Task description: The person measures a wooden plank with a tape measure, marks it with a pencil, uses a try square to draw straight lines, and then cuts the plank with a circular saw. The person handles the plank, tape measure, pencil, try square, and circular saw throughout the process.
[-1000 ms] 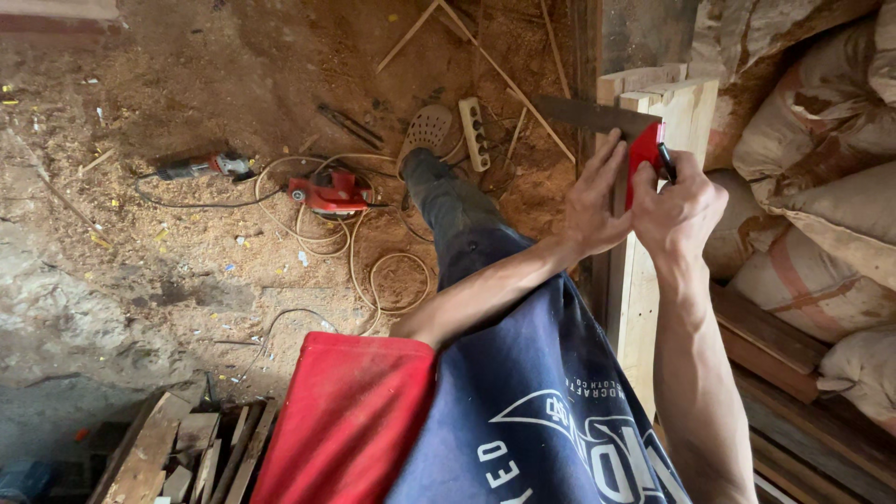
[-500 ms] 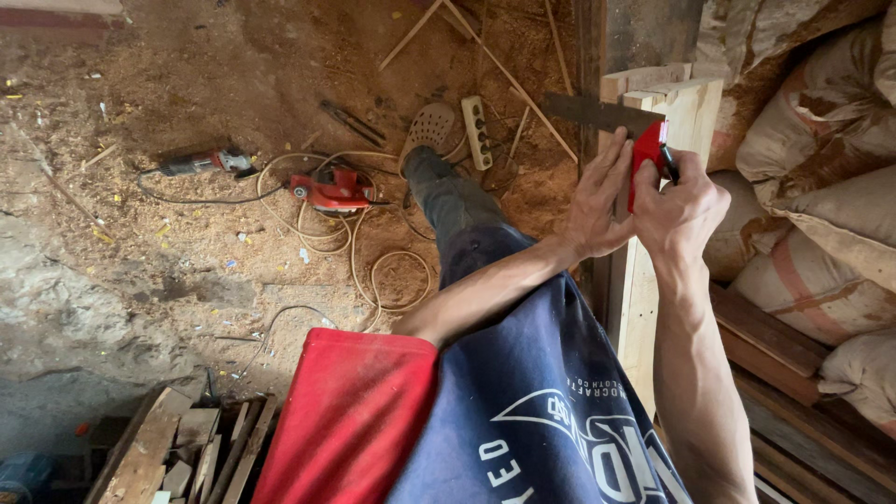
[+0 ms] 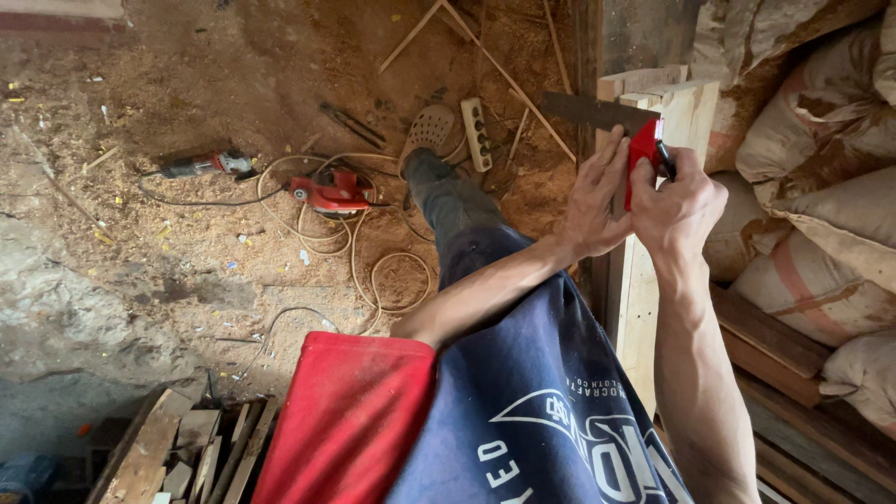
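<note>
Underfoot, sawdust-strewn dirt floor (image 3: 187, 280).

Stacked sacks (image 3: 821, 187) crowd the plank's (image 3: 644, 280) right; left lies open.

The red handle of the metal try square (image 3: 644, 159) is largely covered by the right hand (image 3: 679, 207). The pale wooden plank (image 3: 639, 289) is cut off below by the blue shirt (image 3: 551, 411).

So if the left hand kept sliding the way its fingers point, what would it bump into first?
Probably the dark metal blade of the red square, just past the left hand fingertips on the wooden board. Depth is hard to judge.
</note>
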